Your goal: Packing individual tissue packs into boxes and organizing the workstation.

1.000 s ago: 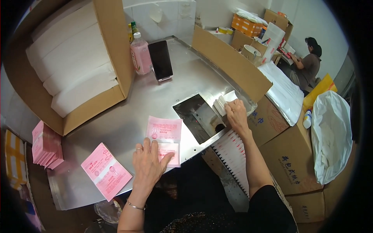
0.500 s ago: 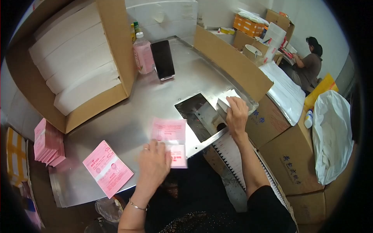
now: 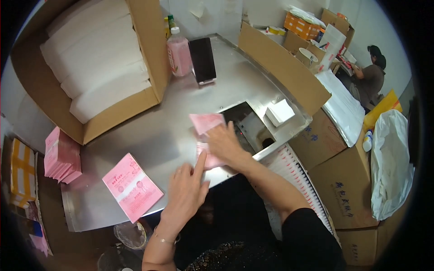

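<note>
L hand [image 3: 186, 187] & R hand [image 3: 226, 143] both on pink packet [image 3: 204, 121], nr front edge of desk [image 3: 153, 122].
L index touches packet's lower L part, thumb apart from it, fingers not clamped; R hand lies across packet, fingers partly hidden, can't tell if gripping. Packet's on the desk, just L of rectangular cutout [image 3: 239, 116]; white paper stack [image 3: 280, 112] on cutout's far R side. To L: pink wrapper stack [image 3: 131, 174] w/ pale band, then taller pink pile [image 3: 61, 158] at desk's L end. Behind: open carton [image 3: 156, 54] w/ white bundles, pink bottle [image 3: 179, 55], phone [image 3: 203, 61] propped upright beside it.
</note>
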Available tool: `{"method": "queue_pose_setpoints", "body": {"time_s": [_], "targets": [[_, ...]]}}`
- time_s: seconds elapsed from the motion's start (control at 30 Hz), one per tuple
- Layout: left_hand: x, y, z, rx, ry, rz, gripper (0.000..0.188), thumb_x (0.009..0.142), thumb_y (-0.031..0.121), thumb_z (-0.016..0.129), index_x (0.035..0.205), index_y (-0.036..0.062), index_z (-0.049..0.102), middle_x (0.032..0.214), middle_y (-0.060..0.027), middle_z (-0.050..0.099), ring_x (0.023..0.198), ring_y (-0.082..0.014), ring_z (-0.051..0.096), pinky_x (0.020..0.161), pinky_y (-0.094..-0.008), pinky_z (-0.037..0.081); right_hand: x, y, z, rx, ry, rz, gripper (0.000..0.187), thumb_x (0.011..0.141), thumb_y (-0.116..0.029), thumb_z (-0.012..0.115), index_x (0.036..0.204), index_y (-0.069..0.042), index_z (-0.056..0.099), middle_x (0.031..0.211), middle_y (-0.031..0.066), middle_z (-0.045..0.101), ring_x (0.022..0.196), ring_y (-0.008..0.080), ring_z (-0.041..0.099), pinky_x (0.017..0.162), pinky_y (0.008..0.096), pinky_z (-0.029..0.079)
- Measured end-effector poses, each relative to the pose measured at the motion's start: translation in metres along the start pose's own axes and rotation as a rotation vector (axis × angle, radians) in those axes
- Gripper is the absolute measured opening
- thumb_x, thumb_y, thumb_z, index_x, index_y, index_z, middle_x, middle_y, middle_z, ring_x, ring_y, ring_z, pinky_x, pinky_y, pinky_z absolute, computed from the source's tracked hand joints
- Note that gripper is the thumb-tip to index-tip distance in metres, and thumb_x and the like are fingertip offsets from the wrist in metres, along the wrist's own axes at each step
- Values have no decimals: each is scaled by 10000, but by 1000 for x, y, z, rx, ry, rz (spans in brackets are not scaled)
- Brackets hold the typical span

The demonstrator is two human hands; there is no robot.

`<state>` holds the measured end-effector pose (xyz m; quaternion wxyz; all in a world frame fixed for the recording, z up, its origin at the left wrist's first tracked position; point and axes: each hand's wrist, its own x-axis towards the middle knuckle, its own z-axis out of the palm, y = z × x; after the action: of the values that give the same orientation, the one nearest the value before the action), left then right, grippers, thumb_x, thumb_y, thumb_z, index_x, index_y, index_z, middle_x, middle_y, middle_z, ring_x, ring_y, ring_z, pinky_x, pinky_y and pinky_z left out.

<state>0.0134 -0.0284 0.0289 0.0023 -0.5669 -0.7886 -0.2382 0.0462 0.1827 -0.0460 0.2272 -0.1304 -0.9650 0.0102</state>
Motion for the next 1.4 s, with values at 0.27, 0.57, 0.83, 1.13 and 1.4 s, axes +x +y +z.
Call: {"method": "queue_pose_setpoints", "body": {"time_s": [0.27, 0.57, 0.83, 1.13, 1.4], "targets": [[-42, -22, -1, -189, 124, 49, 324, 725, 46, 712, 1044, 80, 665, 1052, -125, 560, 974, -333, 546, 841, -437, 431, -32, 62, -39, -117, -315, 242, 179, 897, -173, 616, 784, -49, 678, 705, 173, 667, 683, 393, 679, 642, 471, 543], [-104, -92, -51, 225, 200, -569, 298, 738, 14, 591, 1030, 64, 569, 1045, -128, 540, 1039, -339, 491, 1043, -499, 313, -57, 134, -66, -350, 325, 334, 153, 869, -140, 649, 837, 5, 688, 877, 151, 605, 884, 325, 571, 769, 460, 456], [-86, -71, -64, 112, 232, -356, 286, 795, -55, 558, 1065, 38, 576, 962, -154, 554, 947, -351, 521, 896, -456, 402, -47, 140, -74, -160, 311, 398, 220, 897, -123, 558, 797, 20, 693, 807, 193, 609, 846, 363, 570, 759, 453, 461], [-4, -16, 24, -66, 155, 62, 326, 796, -41, 627, 1119, -31, 579, 967, -191, 546, 910, -357, 538, 792, -425, 450, -57, 136, -66, -134, 508, 295, 282, 842, -15, 601, 1112, -2, 680, 897, 164, 606, 838, 350, 568, 784, 477, 459], [-8, -26, 13, -38, 55, 35, 723, 650, 323, 791, 1254, -4, 567, 1383, -250, 470, 1275, -415, 452, 976, -532, 365, -89, -61, -75, 331, 216, -550, 415, 845, -181, 602, 1219, -2, 629, 1091, 137, 634, 1010, 321, 633, 1079, 706, 305]]}}
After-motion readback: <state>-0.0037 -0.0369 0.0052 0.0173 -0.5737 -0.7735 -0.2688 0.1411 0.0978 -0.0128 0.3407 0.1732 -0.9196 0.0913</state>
